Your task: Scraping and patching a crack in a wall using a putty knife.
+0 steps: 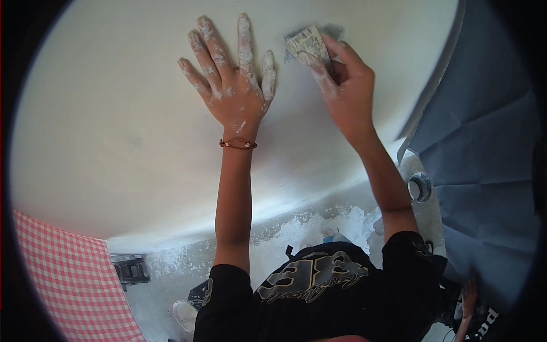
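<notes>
Small flat block [306,41], cream with grey smears: sits upper centre, over a dark grey patch [333,29] on a large pale surface [142,97]. Pinched between thumb and fingers of the right hand [350,85], white-caked at the thumb.

Left hand [236,94]: well apart from the right, laid flat on the same surface, fingers spread, coated in white patches. Worn at its wrist: reddish-brown bracelet [239,144].

Beyond, right: blue-grey creased sheet [484,125]; near its edge, round ring-shaped object [420,187].

Beyond, below: floor [165,279], splashed white; black object [132,269], kind unclear; pink-and-white checked cloth [68,273], lower left; white round container [185,315]; black lettered shirt [325,302]. Lower right: another person's hand [469,296], partly shown.
</notes>
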